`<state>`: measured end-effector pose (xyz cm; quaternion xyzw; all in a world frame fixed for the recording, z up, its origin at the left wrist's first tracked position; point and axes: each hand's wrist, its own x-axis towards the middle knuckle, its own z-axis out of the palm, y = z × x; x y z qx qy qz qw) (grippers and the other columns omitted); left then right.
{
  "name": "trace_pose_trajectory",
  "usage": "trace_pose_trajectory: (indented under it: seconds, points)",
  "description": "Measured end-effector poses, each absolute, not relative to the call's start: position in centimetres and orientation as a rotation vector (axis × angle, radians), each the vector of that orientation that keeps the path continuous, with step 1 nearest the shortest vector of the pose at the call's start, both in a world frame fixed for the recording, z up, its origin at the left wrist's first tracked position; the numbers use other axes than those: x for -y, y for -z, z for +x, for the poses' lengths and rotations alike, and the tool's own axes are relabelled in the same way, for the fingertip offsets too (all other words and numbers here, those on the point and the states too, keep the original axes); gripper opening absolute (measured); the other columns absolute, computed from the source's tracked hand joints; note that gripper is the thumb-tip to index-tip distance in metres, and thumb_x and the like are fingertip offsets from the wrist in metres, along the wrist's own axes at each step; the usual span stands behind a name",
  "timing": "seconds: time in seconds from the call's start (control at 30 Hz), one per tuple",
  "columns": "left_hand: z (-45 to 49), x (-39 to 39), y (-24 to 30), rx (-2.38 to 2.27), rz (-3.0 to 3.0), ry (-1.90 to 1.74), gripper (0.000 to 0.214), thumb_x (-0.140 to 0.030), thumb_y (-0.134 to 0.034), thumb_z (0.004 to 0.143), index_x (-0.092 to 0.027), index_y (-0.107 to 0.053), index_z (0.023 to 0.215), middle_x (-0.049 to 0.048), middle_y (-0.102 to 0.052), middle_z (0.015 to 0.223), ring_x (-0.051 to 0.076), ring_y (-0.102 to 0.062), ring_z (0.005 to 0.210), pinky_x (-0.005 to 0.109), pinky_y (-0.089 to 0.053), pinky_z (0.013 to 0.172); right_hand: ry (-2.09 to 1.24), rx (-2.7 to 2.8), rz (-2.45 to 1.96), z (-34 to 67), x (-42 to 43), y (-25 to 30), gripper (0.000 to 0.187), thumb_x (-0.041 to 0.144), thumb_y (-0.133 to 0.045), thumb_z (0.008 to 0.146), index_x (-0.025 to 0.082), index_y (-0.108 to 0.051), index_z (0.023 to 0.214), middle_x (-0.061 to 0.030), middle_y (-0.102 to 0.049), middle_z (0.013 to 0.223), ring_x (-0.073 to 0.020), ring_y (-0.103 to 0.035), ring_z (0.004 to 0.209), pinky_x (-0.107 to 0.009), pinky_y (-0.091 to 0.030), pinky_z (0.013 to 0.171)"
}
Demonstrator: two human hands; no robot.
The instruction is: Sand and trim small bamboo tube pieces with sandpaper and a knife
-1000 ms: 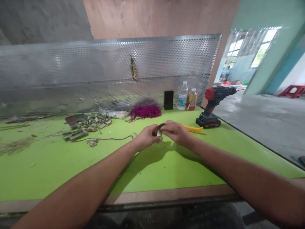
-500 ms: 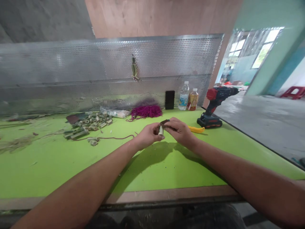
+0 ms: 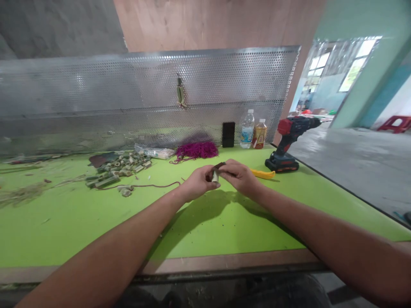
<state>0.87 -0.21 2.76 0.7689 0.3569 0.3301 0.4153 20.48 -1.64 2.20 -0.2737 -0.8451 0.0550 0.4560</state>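
Two hands, the left hand and right hand, share one tube. Beyond the grip stand two bottles, one phone and one yarn bundle. To its right are one drill and one yellow strip. To its left lies one heap of tubes, too many to count.

Two bare forearms, tapering to the wrists, ungloved left hand, ungloved right hand, dark trousers at lower edge

Over the green counter, the left hand and right hand pinch a short pale tube between them, with a dark strip across its top. A yellow object lies near the right hand, in front of a cordless drill; bamboo pieces and magenta cord sit farther left.
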Motion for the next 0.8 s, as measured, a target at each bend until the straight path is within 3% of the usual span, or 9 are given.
trace_pose_trajectory:
  seconds: [0.3,0.43,0.8]
  points:
    - [1.07,0.04,-2.35,-0.934,1.966,-0.843,0.031,-0.031,-0.075,0.069,-0.017,-0.058,0.092,-0.0028,-0.053,0.074,0.012,-0.049,0.066,0.027,-0.039,0.064,-0.095,2.075,-0.725,20.43,1.82,-2.27,0.013,0.018,-0.058,0.092,0.019,-0.070,0.089,-0.0037,-0.057,0.078,-0.0160,-0.054,0.075,-0.028,-0.043,0.066]
    - [1.02,0.32,-2.77,-0.915,1.982,-0.816,0.028,-0.026,-0.072,0.071,-0.017,-0.059,0.094,-0.0015,-0.056,0.078,0.013,-0.052,0.070,0.027,-0.040,0.065,-0.109,2.201,-0.659,20.61,1.66,-2.21,0.013,0.017,-0.059,0.091,0.019,-0.071,0.095,-0.0059,-0.061,0.087,-0.0163,-0.057,0.079,-0.028,-0.045,0.069]
    - [1.02,0.31,-2.85,-0.946,1.988,-0.818,0.029,-0.028,-0.074,0.068,-0.017,-0.059,0.090,-0.0027,-0.054,0.073,0.013,-0.050,0.065,0.026,-0.039,0.062,-0.105,2.140,-0.682,20.76,1.68,-2.42,0.013,0.017,-0.059,0.091,0.018,-0.072,0.092,-0.0045,-0.059,0.080,-0.0165,-0.057,0.077,-0.028,-0.046,0.068]
